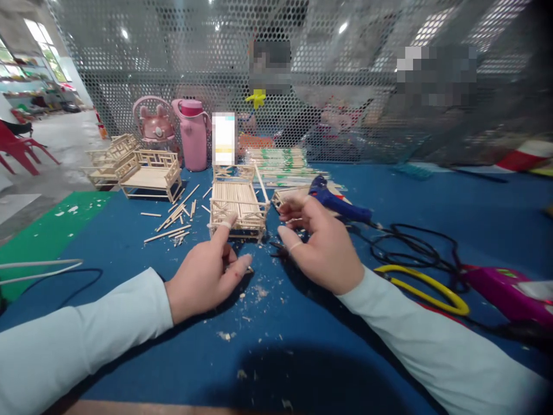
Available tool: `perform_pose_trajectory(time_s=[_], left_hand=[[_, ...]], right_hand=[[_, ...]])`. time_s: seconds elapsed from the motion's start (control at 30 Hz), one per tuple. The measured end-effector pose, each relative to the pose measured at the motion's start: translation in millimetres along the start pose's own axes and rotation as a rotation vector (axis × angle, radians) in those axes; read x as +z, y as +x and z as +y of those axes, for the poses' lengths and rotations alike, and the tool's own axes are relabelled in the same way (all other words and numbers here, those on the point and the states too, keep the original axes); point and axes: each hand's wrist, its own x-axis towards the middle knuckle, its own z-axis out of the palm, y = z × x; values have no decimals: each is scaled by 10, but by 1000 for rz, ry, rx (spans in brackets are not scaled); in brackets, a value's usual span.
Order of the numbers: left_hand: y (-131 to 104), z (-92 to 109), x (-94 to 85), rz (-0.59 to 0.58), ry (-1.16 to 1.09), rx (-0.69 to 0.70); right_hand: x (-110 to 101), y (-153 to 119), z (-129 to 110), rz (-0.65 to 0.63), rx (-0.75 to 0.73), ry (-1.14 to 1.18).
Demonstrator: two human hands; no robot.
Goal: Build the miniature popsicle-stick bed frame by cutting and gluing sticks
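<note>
A small bed-like frame of thin wooden sticks (237,199) stands on the blue table in front of me. My left hand (207,271) is at its near left side, index finger over its front edge, thumb apart; whether the finger touches is unclear. A small light tip shows beside the thumb, too small to name. To the right of the frame is my right hand (322,242), fingers curved and apart, with nothing visible in it. Dark plier-like tips (279,249) show beneath it. Beyond it lies a blue glue gun (339,202).
Stick benches (149,173) and loose sticks (177,216) are on the left. A pink bottle (194,138), a lit phone (224,138) and stick bundles (280,161) stand or lie behind. Yellow handles (423,288), black cable (415,242) and a purple device (505,291) occupy the right.
</note>
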Motion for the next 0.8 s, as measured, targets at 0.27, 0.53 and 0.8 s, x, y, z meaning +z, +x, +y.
perform_pose_trajectory(time_s=[0.27, 0.53, 0.8], left_hand=[[-10, 52, 11, 8, -2, 11], [-97, 69, -32, 23, 41, 174], [-41, -58, -205, 345, 65, 381]], right_hand=[[95, -30, -23, -73, 143, 120], [3, -20, -11, 36, 134, 5], [-144, 38, -47, 22, -142, -165]])
